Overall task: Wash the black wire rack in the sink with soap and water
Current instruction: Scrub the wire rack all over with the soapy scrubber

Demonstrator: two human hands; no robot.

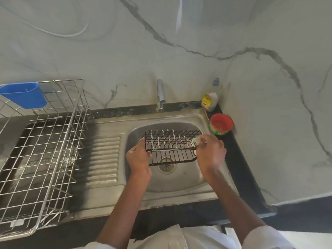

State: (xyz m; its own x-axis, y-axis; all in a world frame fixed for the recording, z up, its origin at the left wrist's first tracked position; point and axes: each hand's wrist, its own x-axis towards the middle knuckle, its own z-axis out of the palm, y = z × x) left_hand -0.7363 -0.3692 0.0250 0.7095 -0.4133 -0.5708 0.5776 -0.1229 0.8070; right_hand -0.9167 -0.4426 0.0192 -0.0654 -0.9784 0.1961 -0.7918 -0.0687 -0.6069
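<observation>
The black wire rack (170, 141) is held over the steel sink (179, 186), streaked with white soap foam. My left hand (139, 157) grips its left end. My right hand (210, 151) holds a green scrubber (196, 140) against the rack's right end. The sink drain (166, 165) shows through the rack's lower wires. The tap (160, 94) stands behind the sink, and no water is seen running from it.
A large steel dish rack (45, 151) with a blue plastic cup (25, 95) fills the drainboard at left. A dish soap bottle (210, 97) and a red-lidded soap tub (221, 124) stand on the black counter at the back right corner.
</observation>
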